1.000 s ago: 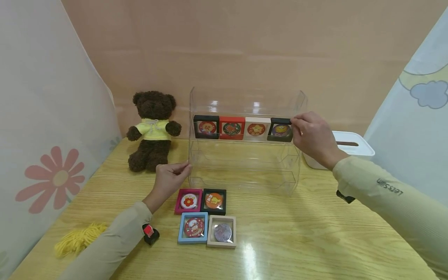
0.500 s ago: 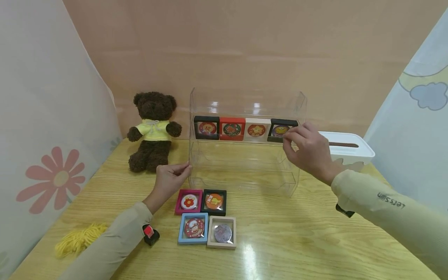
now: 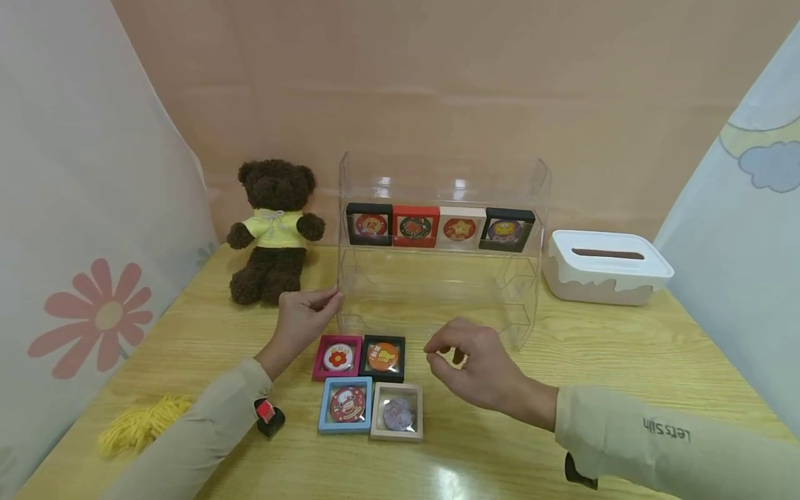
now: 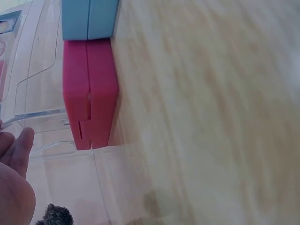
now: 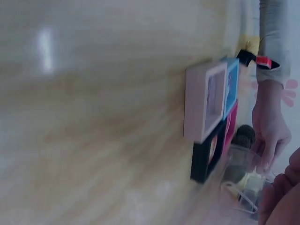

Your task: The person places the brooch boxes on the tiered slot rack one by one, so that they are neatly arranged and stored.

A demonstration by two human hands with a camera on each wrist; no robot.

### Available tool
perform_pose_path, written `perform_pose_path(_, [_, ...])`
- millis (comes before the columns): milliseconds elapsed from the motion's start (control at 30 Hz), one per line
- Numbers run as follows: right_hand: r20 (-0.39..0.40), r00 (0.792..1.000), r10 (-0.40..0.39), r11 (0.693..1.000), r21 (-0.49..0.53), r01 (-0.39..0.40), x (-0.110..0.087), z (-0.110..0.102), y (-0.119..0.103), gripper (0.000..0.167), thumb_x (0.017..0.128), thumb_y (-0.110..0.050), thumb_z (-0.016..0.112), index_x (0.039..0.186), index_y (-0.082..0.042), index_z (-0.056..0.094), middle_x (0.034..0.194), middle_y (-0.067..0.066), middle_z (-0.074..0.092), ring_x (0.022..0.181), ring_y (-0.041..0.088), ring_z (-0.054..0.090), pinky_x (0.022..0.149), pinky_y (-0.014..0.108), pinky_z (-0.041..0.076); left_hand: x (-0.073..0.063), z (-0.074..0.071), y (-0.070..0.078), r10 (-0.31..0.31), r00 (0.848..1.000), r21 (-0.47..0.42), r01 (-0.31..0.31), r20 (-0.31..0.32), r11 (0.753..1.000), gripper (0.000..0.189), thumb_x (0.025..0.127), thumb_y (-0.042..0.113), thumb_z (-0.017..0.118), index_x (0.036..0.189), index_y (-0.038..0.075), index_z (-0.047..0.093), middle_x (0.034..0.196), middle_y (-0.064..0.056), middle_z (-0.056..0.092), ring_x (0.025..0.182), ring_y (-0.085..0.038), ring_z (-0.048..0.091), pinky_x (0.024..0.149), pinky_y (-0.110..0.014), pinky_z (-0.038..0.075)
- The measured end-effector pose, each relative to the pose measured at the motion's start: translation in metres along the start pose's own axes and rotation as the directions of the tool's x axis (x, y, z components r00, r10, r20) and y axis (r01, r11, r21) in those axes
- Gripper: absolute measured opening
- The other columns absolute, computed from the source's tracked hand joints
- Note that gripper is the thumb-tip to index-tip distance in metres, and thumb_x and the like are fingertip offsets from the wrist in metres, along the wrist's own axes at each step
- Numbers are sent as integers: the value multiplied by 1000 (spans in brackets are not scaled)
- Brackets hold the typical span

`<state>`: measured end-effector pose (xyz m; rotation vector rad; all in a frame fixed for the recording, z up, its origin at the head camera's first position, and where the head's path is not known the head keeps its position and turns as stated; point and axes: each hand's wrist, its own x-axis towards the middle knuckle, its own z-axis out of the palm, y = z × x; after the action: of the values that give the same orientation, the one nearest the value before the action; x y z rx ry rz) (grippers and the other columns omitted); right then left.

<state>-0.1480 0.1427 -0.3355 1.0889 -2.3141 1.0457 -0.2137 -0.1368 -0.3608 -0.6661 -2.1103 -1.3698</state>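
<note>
My left hand (image 3: 303, 323) pinches the left side edge of a clear plastic display rack (image 3: 542, 180). Low over the table, my right hand (image 3: 481, 361) is empty, thumb and forefinger slightly apart, just right of the loose badge frames. Along the rack's upper shelf stand a black badge frame (image 3: 369, 224), a red one (image 3: 415, 227), a cream one (image 3: 462, 228) and another black one (image 3: 507, 230), which leans a little. Flat before the rack lie a pink frame (image 3: 337, 357), a black frame (image 3: 383, 358), a blue frame (image 3: 346, 405) and a beige frame (image 3: 397, 412).
A brown teddy bear (image 3: 273, 232) in a yellow top sits left of the rack. To its right stands a white-lidded tissue box (image 3: 609, 267). Yellow yarn (image 3: 144, 425) lies by the left forearm. A peach cloth (image 3: 450, 83) hangs behind.
My right hand has let go of the rightmost black frame on the shelf and come down and left toward the loose frames. The left hand stays on the rack's edge.
</note>
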Motion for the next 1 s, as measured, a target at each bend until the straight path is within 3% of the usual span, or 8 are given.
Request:
perform_pose_path(100, [108,977,182,975,112,-193,-5,6,-7,15,81,3,65,86,-10,70,86,-4,65,74,10,57,54,24,50,2,0,1,5,1000,7,-5,-9,1000,14,79,-13,69,93,-16,68,81,-24,67,66,-31,68,59,-15,51])
perform_pose_path(233, [273,900,339,910,148,-388,-12,12,-10,16,84,-1,66,100,-1,67,97,5,63,82,15,56,59,25,50,3,-2,1,-6,1000,5,6,-13,1000,14,79,-13,69,93,-15,68,82,-24,67,67,-31,68,59,-14,51])
perform_pose_path(333, [347,861,372,888,137,-438,-20,19,-8,30,82,-6,71,109,4,62,103,9,59,87,20,55,65,28,51,3,-2,2,-13,1000,4,13,-9,1000,14,80,-12,69,93,-15,68,82,-24,67,67,-31,68,59,-14,51])
perform_pose_path(533, [420,807,415,855,124,-504,-31,32,-2,61,74,-20,80,122,7,54,106,4,55,91,20,54,72,31,48,4,-1,1,-3,1000,14,3,3,1000,13,80,-12,69,93,-16,68,83,-24,67,67,-31,68,60,-14,50])
perform_pose_path(667, [447,796,408,851,129,-508,-37,37,3,73,72,-25,84,126,10,50,101,2,54,88,18,55,72,29,47,3,-1,1,-12,1000,7,12,9,1000,13,81,-11,68,93,-15,68,83,-23,67,68,-31,68,60,-14,51])
perform_pose_path(767, [461,794,397,858,120,-499,-39,39,6,72,72,-25,84,125,11,51,99,0,53,87,16,55,72,27,47,2,0,1,-25,1000,6,25,11,1000,13,81,-11,68,93,-15,68,83,-23,67,68,-31,68,59,-15,51])
perform_pose_path(1000, [465,813,351,884,121,-451,-39,39,10,65,71,-26,85,118,8,57,93,-2,53,82,14,54,69,27,48,1,0,0,-39,999,11,39,23,999,13,82,-10,68,94,-14,69,84,-23,67,68,-30,68,59,-14,50])
